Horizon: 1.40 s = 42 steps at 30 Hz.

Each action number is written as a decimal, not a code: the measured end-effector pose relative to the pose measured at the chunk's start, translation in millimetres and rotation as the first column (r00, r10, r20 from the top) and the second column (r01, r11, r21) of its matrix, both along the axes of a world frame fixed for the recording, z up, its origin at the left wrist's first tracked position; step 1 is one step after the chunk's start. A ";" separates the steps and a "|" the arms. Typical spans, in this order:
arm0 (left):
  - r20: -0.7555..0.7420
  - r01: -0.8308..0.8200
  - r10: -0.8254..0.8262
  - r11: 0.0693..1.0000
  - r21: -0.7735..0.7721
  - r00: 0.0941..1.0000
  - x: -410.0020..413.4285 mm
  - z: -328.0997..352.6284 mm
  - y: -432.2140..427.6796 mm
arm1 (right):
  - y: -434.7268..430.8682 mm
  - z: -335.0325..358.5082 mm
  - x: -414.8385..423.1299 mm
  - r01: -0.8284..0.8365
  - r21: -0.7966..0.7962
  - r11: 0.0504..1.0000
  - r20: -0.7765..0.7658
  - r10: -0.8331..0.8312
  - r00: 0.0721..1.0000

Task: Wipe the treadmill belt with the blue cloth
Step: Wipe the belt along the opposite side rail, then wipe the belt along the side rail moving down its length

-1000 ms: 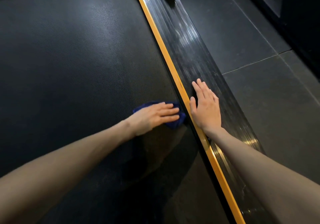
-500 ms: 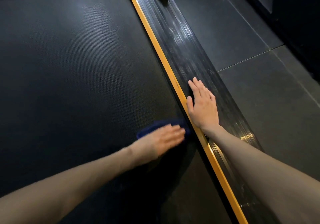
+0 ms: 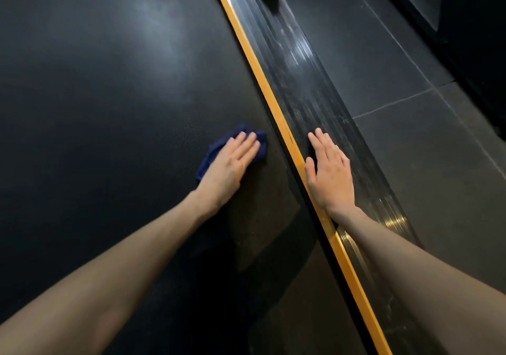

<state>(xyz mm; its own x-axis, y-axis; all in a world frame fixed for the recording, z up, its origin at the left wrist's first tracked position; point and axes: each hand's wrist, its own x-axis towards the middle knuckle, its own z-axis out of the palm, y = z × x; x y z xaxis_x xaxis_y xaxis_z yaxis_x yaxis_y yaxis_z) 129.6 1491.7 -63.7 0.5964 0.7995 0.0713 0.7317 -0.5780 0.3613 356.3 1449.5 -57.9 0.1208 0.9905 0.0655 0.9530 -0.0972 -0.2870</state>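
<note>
Fingers (image 3: 247, 142) of your left hand (image 3: 228, 167) lie straight, together, pressing the blue cloth (image 3: 212, 153) flat near the belt's (image 3: 109, 94) right edge; right hand (image 3: 330, 172) flat, fingers together on the side rail (image 3: 301, 80), bracing you.

The left hand (image 3: 230, 162) pressed flat, fingers pointing toward one o'clock, on the crumpled blue cloth (image 3: 211, 154) on the dark treadmill belt (image 3: 109, 94), while at its three o'clock, across the yellow strip (image 3: 254, 64), the right hand (image 3: 330, 173) lay flat on the ribbed side rail (image 3: 301, 80).
</note>
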 end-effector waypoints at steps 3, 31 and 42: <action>0.017 0.163 -0.163 0.987 0.002 0.986 8.0 -14.7 -32.1 | -0.7 0.1 0.6 -0.038 0.000 0.999 0.015 0.038 0.999; 0.335 -0.329 0.881 0.442 -0.834 0.334 -54.8 34.1 -139.7 | -89.7 25.1 -158.5 -0.252 -0.189 0.949 -0.159 0.224 0.962; 0.315 -0.774 0.868 0.488 -0.404 0.383 -157.6 37.8 -183.6 | -136.7 0.1 -244.2 -0.478 -0.176 0.860 -0.220 0.439 0.871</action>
<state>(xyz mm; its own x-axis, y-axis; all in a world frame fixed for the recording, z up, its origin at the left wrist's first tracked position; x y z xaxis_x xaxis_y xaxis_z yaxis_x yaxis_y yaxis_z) -28.0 1308.1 -25.9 -0.4261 0.9017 -0.0739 0.5457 0.3213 0.7739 112.1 1312.8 -57.8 -0.3610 0.9222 -0.1384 0.8445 0.2603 -0.4681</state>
